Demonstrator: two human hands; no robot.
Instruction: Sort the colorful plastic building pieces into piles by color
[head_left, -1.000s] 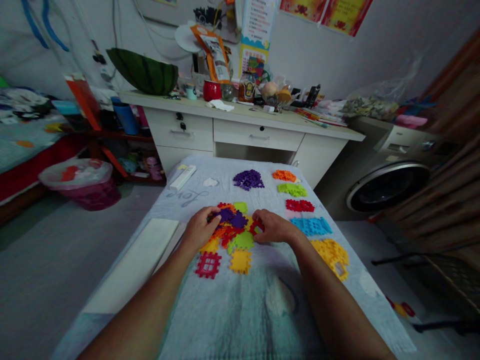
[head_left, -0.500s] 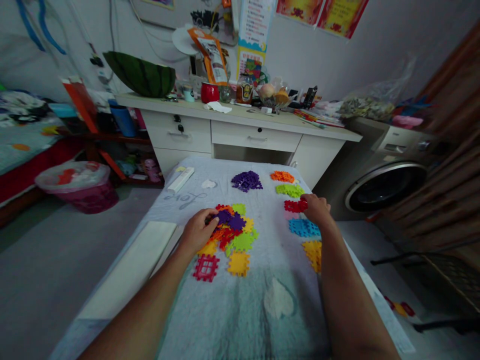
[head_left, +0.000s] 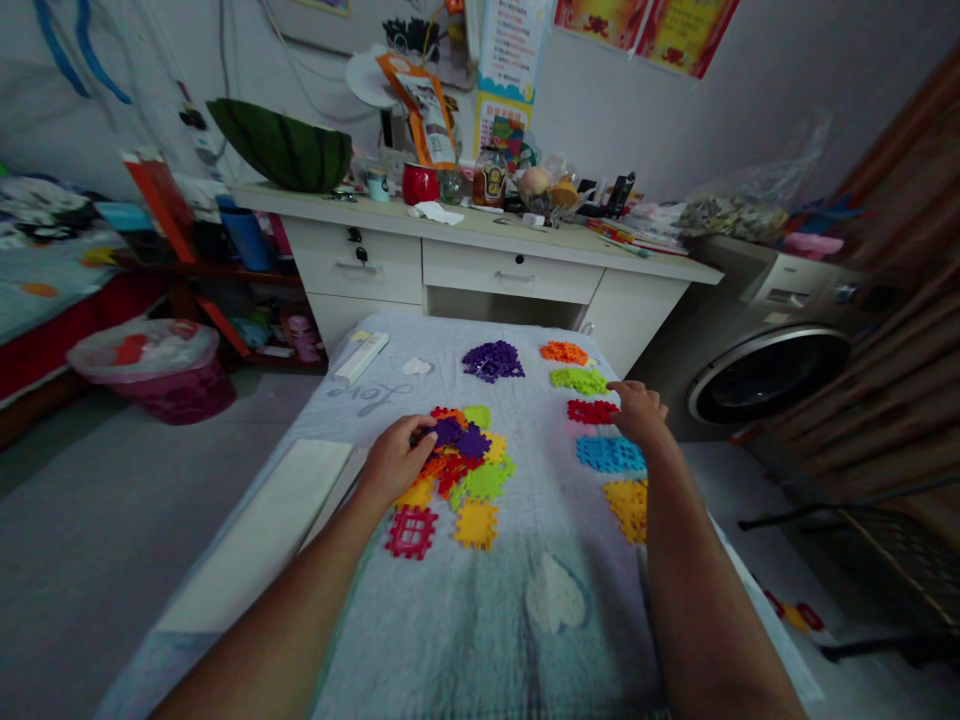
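On the left of the table, my left hand pinches the edge of a purple interlocking plastic tile on a mixed pile. Red, orange, lime and yellow tiles lie beneath and around it. A red window-shaped tile and a yellow square tile lie at the near side of the pile. Over at the right, my right hand hovers with fingers apart and nothing in them. It is beside the red tiles, between lime tiles and blue tiles.
Purple tiles and orange tiles form groups farther back; yellow tiles lie near my right forearm. A white bar-shaped object rests at the far left. Beyond the cloth-covered table stand a white desk and a washing machine.
My right hand has let go of the red tile and drawn slightly right, off the red group. My left hand stays at the purple tile.
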